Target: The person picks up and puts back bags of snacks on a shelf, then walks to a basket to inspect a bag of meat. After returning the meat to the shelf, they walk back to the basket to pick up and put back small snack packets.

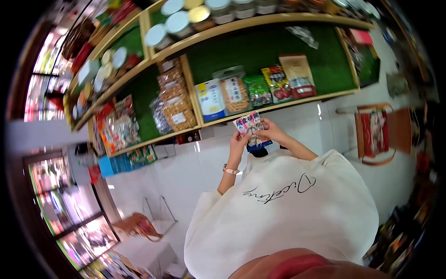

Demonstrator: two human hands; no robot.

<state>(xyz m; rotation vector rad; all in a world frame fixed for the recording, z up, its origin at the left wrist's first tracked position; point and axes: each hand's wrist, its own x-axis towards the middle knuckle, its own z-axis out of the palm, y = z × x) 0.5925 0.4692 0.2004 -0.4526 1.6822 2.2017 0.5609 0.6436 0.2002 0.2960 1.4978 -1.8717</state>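
Both hands hold a small printed snack pouch (251, 128), white and pink with a dark blue lower end, in front of my body. My left hand (238, 143), with a watch on the wrist, grips its left edge. The right edge is pinched by my right hand (273, 132). Just beyond the pouch, a row of bags stands on a green-lined shelf: a white and blue bag (211, 99), a clear bag of tan sticks (235, 95), a green bag (259, 90), a yellow and red bag (277, 83) and a brown bag (297, 76).
Several lidded jars (179, 24) line the upper wooden shelf (260, 22). Bags of tan snacks (178, 114) and colourful packets (118, 123) fill the left compartments. A brown chair (392, 132) stands on the tiled floor at right, and a blue box (114, 165) sits below the shelf.
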